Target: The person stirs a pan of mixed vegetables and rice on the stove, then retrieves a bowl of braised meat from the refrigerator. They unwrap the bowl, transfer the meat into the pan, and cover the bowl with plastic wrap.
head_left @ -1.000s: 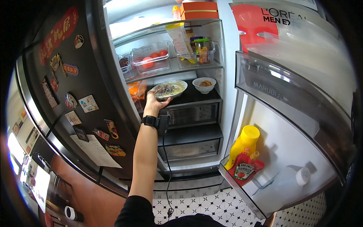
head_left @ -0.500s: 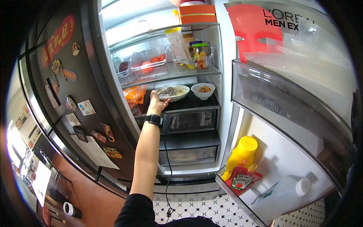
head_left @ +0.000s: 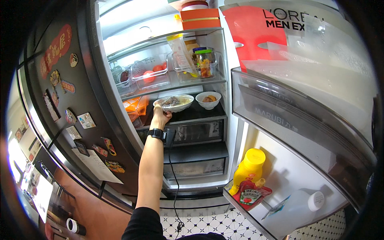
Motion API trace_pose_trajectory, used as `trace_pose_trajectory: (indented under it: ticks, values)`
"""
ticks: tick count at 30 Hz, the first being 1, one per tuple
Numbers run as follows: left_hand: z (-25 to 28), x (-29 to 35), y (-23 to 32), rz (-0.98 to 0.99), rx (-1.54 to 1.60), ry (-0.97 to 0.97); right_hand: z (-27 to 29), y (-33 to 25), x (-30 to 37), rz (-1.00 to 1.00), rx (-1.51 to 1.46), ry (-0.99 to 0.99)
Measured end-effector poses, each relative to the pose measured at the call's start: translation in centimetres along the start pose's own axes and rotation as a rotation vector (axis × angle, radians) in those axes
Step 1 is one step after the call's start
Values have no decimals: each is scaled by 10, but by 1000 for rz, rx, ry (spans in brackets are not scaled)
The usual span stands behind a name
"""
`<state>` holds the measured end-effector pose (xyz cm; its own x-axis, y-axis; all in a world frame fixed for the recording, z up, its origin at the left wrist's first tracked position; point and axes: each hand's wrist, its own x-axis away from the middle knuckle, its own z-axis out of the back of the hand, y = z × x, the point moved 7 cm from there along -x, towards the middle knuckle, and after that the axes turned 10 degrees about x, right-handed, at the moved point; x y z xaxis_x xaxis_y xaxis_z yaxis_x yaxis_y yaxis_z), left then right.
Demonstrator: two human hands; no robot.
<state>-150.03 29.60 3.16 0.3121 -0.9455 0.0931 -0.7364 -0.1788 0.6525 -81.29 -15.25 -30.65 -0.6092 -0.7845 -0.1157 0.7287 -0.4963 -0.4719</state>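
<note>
The left end of a white oval dish [head_left: 182, 107] of food is held in the grip of the left hand [head_left: 161, 117], fingers beneath; the dish is seen over the black shelf [head_left: 196, 115], just beside a white bowl [head_left: 208, 105], and whether it is lifted cannot be told; an orange bag [head_left: 134, 105] is placed to the left; of the right hand [head_left: 286, 237], only a sliver is shown by the door, its state unclear.

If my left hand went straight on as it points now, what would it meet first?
Your left hand holds the white dish; past it, the back wall probably comes first, though depth is unclear.
</note>
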Motion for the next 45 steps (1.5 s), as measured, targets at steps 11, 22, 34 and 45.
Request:
trace_pose_trajectory:
  ticks: [11,22,34,45]
  values:
    - [-12,130,8,-128,48,-212,1,11,7,47,0,-13]
    - [59,331,-17,-53,151,-329,7,34,35,155,-50,-17]
    - [286,578,57,-212,198,-8,-58,-37,198,631,-103,-532]
    - [382,716,73,-309,168,235,-117,-312,362,1036,-356,-867]
